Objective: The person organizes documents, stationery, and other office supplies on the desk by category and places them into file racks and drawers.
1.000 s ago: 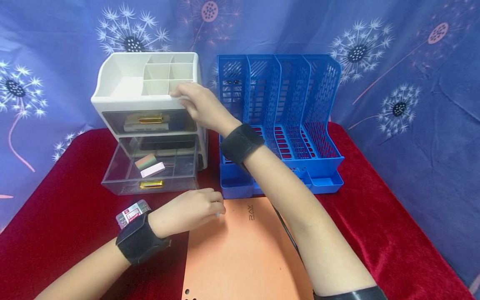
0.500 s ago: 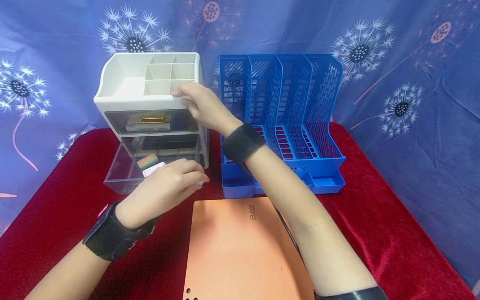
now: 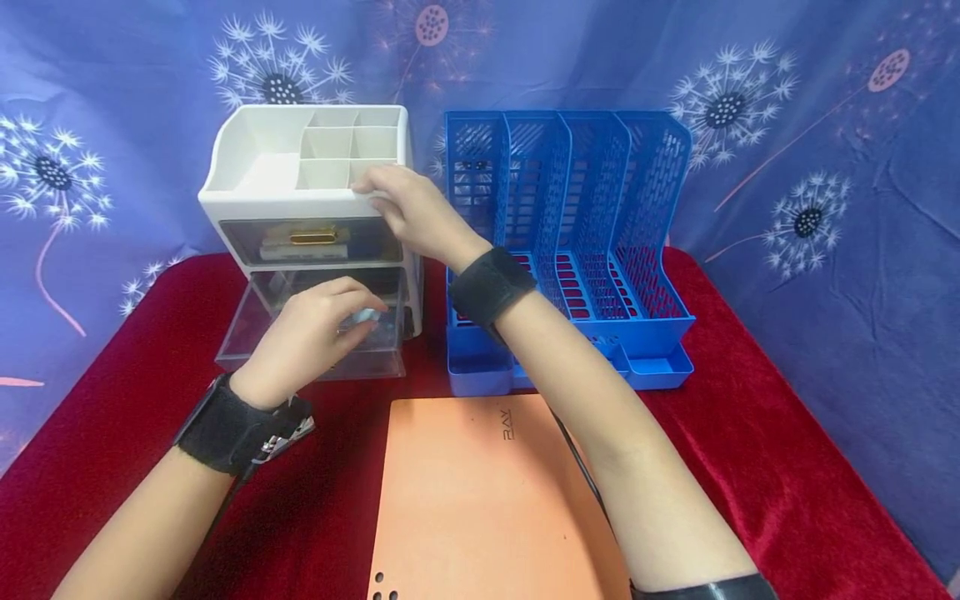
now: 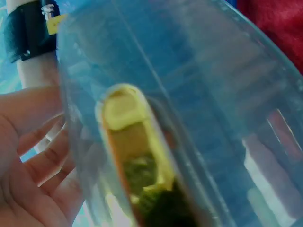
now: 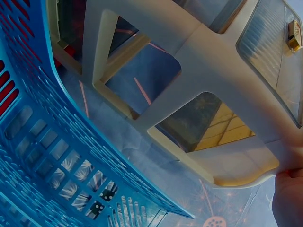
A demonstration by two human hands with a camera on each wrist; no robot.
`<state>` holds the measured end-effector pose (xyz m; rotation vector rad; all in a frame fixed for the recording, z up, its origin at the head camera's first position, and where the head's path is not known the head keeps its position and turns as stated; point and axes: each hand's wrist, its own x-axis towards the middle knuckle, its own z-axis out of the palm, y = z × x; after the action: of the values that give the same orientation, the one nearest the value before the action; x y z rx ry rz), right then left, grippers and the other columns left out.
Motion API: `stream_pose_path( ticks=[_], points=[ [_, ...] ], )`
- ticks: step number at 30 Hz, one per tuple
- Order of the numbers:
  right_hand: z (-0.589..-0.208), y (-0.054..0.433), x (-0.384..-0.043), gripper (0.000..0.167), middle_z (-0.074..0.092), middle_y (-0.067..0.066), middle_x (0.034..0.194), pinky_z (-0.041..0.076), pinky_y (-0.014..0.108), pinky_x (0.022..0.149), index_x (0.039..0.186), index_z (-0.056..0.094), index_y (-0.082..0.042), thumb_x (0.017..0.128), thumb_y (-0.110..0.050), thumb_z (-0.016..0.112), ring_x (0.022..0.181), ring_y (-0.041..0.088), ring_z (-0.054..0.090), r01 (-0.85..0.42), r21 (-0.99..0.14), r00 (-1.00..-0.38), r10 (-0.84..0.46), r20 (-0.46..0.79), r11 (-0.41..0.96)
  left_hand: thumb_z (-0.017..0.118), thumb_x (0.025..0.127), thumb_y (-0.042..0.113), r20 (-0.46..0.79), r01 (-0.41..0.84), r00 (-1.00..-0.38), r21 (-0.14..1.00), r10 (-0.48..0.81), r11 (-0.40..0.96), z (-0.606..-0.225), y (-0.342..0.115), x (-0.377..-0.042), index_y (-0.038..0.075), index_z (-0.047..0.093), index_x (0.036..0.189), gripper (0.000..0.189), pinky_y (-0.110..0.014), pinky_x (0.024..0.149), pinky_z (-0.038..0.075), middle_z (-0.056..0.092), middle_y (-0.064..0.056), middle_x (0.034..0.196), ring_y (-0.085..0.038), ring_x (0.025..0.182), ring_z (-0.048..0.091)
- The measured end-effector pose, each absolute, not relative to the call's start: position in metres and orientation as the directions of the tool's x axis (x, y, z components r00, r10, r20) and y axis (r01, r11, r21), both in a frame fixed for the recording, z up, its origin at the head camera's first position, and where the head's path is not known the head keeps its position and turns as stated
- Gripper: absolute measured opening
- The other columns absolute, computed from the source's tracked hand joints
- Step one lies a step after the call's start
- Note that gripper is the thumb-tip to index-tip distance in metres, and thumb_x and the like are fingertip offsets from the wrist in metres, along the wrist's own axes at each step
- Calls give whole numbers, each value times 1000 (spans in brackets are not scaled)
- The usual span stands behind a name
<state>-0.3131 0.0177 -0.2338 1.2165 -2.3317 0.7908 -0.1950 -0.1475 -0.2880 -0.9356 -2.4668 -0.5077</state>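
Left grip (image 3: 311,337) pinches small pale-blue item (image 3: 365,315) at open clear drawer (image 3: 367,365); right grip (image 3: 416,210) holds front rim of white organizer (image 3: 262,202). Item mostly hidden, material unclear; judged light, easily dropped. Best held lightly by opposite sides.

The surface (image 3: 757,454) is being covered by a dark red, velvety cloth (image 3: 150,367), creases being shown at four o'clock. At eleven o'clock, a white drawer organizer (image 3: 277,205) is being carried upright. At one o'clock, a blue mesh file rack (image 3: 570,179) is being supported just beside it, a narrow strip of cloth being left between. At six o'clock, an orange board (image 3: 457,483) is being borne flat, a black cord (image 3: 576,454) being seen along its three-o'clock edge.
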Motion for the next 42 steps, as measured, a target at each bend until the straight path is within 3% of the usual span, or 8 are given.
stream_pose_path(
  ticks=[10,16,21,31,42],
  points=[
    [-233,18,-313,22,62,9,120,31,16,103,114,61,-2,95,-3,50,120,19,52,-839,-287,-536,-611,582,463,72,78,2,466,599,-767,274,441,753,-293,-153,-216,4,70,92,15,-39,67,50,69,-8,88,-21,75,63],
    [-232,17,-313,22,61,8,121,29,15,104,114,60,-3,95,-4,50,122,18,50,-821,-302,-565,-614,550,484,74,76,3,367,566,-814,323,451,759,-297,-151,-226,2,69,91,15,-40,70,52,70,-10,85,-22,75,66],
    [-234,17,-315,21,63,9,119,31,17,103,113,61,-2,94,-2,51,120,19,52,-839,-293,-538,-611,581,459,73,75,4,252,535,-844,334,473,776,-298,-149,-234,1,69,90,16,-41,71,52,70,-10,82,-23,77,66],
    [-235,16,-316,21,63,9,118,30,17,104,112,62,-1,95,-3,51,120,20,52,-846,-283,-525,-610,594,452,76,72,5,111,502,-862,307,494,808,-298,-147,-240,1,68,94,24,-43,73,52,70,-10,83,-25,80,66],
    [-235,16,-315,22,63,9,118,32,18,104,113,62,-1,95,-3,51,119,20,52,-844,-286,-528,-607,594,454,77,72,6,50,475,-871,342,489,811,-298,-146,-240,3,69,93,22,-42,74,50,69,-6,79,-22,78,65]
  ],
)
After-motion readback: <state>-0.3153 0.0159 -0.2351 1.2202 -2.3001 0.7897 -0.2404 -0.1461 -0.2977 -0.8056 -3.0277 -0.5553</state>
